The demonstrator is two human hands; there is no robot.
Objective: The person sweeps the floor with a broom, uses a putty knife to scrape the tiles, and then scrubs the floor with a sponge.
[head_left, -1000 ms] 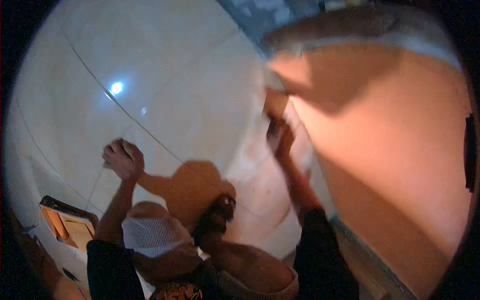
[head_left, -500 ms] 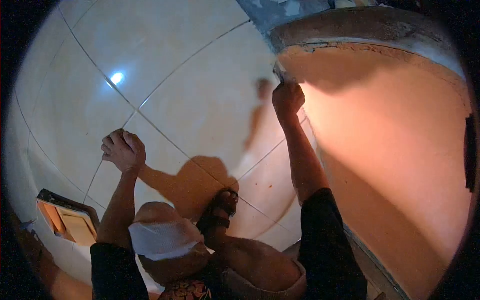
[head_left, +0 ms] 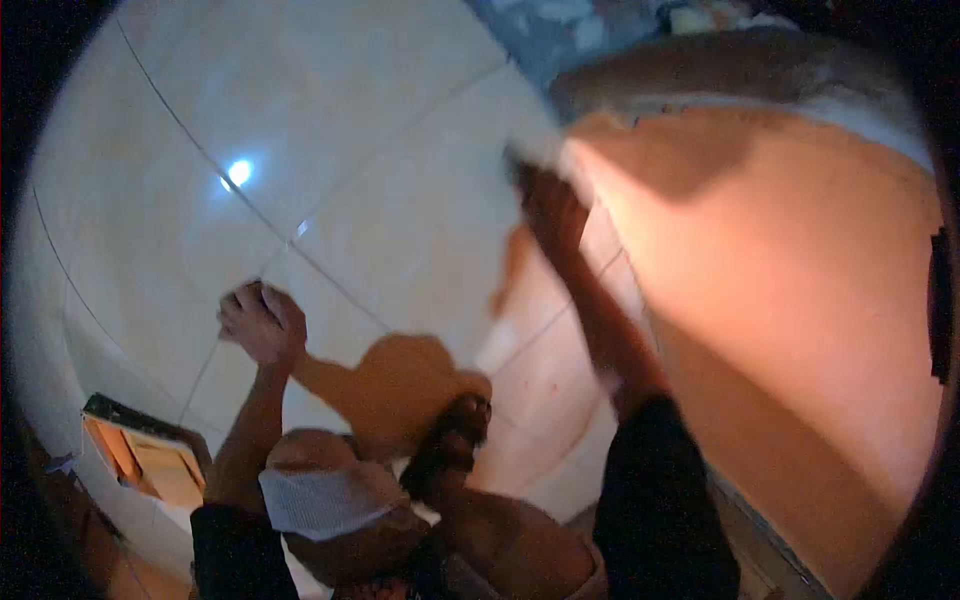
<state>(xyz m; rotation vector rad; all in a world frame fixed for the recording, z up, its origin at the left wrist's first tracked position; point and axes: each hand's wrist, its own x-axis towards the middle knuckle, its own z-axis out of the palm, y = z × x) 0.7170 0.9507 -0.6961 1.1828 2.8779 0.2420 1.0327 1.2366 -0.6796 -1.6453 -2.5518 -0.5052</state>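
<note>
My right hand is blurred by motion over the tiled floor, close to the foot of the orange wall. It grips a small flat-bladed tool, dark at its end and too smeared to name exactly. Out over the tiles on the other side, my left hand has its fingers curled in, and whatever they hold, if anything, is hidden. It is beside my bent knee, which has a white band around it.
A sandalled foot rests on the tiles between my arms. At the lower left is a dark-framed box-like object. A rough ledge tops the wall, and grey rubble-like ground lies beyond the tiles.
My right hand has swung left with the tool, away from the wall's edge and over the tiles. The whole view has shifted slightly; my left hand keeps its curled shape.
</note>
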